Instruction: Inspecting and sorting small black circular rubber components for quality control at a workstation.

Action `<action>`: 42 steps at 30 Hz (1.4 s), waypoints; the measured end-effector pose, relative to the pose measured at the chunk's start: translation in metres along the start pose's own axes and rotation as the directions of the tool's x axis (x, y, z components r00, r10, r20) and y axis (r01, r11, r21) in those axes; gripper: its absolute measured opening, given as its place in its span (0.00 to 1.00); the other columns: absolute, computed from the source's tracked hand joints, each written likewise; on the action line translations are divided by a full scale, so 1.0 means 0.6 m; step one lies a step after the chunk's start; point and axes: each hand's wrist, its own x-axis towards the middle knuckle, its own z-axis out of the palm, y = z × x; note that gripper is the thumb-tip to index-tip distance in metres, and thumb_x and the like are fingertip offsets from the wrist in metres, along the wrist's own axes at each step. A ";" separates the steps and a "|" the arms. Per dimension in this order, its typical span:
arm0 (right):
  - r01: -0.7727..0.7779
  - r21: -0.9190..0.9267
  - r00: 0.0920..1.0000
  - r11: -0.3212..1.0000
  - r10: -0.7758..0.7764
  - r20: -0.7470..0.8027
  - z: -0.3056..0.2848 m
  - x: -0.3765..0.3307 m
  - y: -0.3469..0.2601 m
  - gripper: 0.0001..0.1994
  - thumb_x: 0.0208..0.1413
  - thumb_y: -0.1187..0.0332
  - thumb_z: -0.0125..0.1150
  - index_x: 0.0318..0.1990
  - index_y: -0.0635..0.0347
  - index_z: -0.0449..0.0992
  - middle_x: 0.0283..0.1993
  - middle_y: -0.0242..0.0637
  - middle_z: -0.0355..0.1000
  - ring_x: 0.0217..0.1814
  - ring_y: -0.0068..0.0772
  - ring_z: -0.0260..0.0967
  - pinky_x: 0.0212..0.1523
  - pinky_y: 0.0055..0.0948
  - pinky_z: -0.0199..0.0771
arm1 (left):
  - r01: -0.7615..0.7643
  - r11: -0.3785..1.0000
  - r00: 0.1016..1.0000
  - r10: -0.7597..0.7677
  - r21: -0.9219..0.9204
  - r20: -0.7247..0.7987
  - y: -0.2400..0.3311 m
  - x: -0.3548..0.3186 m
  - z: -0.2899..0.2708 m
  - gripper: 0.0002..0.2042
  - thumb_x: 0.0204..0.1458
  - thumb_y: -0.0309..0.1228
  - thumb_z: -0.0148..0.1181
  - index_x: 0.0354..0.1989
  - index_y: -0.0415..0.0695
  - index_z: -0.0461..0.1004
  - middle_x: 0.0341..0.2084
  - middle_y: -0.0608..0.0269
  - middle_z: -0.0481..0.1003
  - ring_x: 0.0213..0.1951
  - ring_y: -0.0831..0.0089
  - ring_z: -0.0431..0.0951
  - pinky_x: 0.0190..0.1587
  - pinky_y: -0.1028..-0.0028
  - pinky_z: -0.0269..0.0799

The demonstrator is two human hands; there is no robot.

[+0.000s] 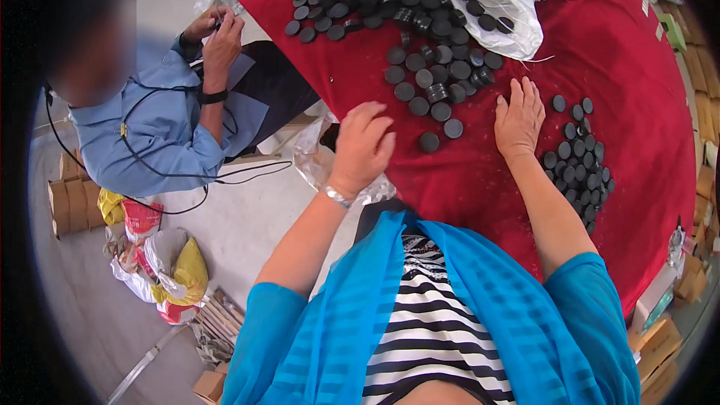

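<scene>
Black round caps [440, 111], some on edge with ribbed sides showing, lie loose on a red cloth [480, 187]. My left hand [362, 148] is just left of them, by the cloth's edge, its fingers loosely bent and apart with nothing seen in them. The closest cap [429, 142] sits a short way to its right. Flat on the cloth rests my right hand [519, 118], fingers stretched forward, between the main spread and a second group of black caps [577, 161] on the right. A white woven sack [502, 11] lies open beyond, with caps at its mouth.
At the left a person in a blue shirt [161, 135] holds something small and dark in both hands, with a black cable [247, 172] hanging nearby. Bags [176, 255] and cardboard boxes [75, 202] stand on the floor. More boxes [660, 345] line the right side.
</scene>
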 end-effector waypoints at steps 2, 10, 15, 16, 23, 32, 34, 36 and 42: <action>-0.007 -0.004 1.000 1.000 0.007 0.004 0.000 -0.001 -0.001 0.23 0.58 0.60 0.53 0.59 0.59 0.64 0.66 0.43 0.56 0.71 0.47 0.48 0.67 0.47 0.47 | -0.008 1.000 0.998 0.009 -0.023 0.069 0.032 0.042 0.032 0.18 0.40 0.28 0.65 0.42 0.40 0.72 0.50 0.49 0.69 0.53 0.50 0.68 0.55 0.57 0.65; 0.017 0.038 1.000 0.999 -0.016 -0.025 -0.004 -0.003 0.000 0.23 0.58 0.60 0.53 0.59 0.59 0.65 0.65 0.45 0.56 0.69 0.49 0.49 0.67 0.49 0.48 | -0.053 0.976 0.930 -0.028 0.209 0.366 0.093 0.064 0.092 0.32 0.42 0.39 0.66 0.58 0.43 0.66 0.66 0.49 0.52 0.67 0.52 0.51 0.65 0.50 0.48; 0.005 0.056 1.000 0.998 -0.004 -0.020 -0.008 0.001 0.002 0.23 0.57 0.60 0.54 0.59 0.60 0.65 0.65 0.46 0.57 0.69 0.49 0.50 0.67 0.49 0.48 | -0.007 0.975 0.940 -0.069 0.220 0.334 0.050 0.012 0.050 0.31 0.42 0.38 0.66 0.57 0.42 0.67 0.67 0.49 0.51 0.68 0.53 0.52 0.66 0.52 0.48; 0.004 0.057 1.000 0.998 -0.003 -0.020 -0.008 0.003 0.002 0.23 0.57 0.60 0.54 0.58 0.60 0.65 0.65 0.46 0.57 0.69 0.49 0.50 0.67 0.49 0.48 | -0.020 0.983 0.939 -0.044 0.181 0.342 0.044 0.007 0.039 0.29 0.43 0.38 0.66 0.55 0.42 0.68 0.66 0.48 0.53 0.67 0.52 0.53 0.66 0.52 0.49; -0.005 0.057 1.000 0.998 0.006 -0.009 -0.011 0.003 0.001 0.24 0.56 0.61 0.55 0.59 0.60 0.65 0.65 0.46 0.57 0.69 0.49 0.49 0.66 0.48 0.49 | -0.127 0.990 0.974 0.113 0.064 0.197 0.018 0.062 0.045 0.22 0.45 0.36 0.64 0.48 0.41 0.72 0.59 0.47 0.62 0.63 0.46 0.59 0.61 0.52 0.55; -0.005 0.060 1.000 0.998 0.005 0.004 -0.012 0.002 -0.006 0.24 0.55 0.62 0.57 0.58 0.60 0.65 0.66 0.45 0.55 0.69 0.48 0.49 0.66 0.48 0.50 | 0.019 0.959 0.966 -0.091 0.284 0.242 0.025 0.140 0.104 0.31 0.49 0.51 0.58 0.59 0.47 0.66 0.64 0.45 0.56 0.65 0.47 0.54 0.65 0.48 0.48; 0.022 0.046 0.999 0.999 -0.020 -0.034 -0.012 0.000 0.002 0.24 0.55 0.62 0.57 0.58 0.61 0.65 0.65 0.45 0.55 0.69 0.49 0.50 0.66 0.48 0.50 | -0.090 0.953 0.943 -0.012 0.289 0.331 0.027 0.096 0.085 0.31 0.50 0.51 0.57 0.60 0.48 0.66 0.66 0.47 0.54 0.67 0.48 0.52 0.65 0.47 0.46; 0.021 0.047 0.999 0.999 -0.020 -0.035 -0.012 0.002 0.003 0.24 0.55 0.62 0.57 0.58 0.61 0.65 0.65 0.45 0.56 0.69 0.49 0.50 0.66 0.48 0.51 | -0.124 0.952 0.916 0.002 0.279 0.402 0.028 0.065 0.066 0.31 0.50 0.51 0.57 0.60 0.48 0.65 0.66 0.49 0.53 0.67 0.49 0.51 0.65 0.47 0.45; 0.036 0.058 0.998 0.998 -0.033 -0.048 -0.012 0.003 -0.003 0.24 0.55 0.62 0.56 0.58 0.61 0.65 0.65 0.46 0.56 0.69 0.49 0.50 0.65 0.48 0.51 | -0.113 0.977 0.885 0.017 0.179 0.466 0.026 0.012 0.025 0.27 0.49 0.41 0.60 0.58 0.46 0.67 0.66 0.52 0.56 0.67 0.54 0.53 0.66 0.48 0.44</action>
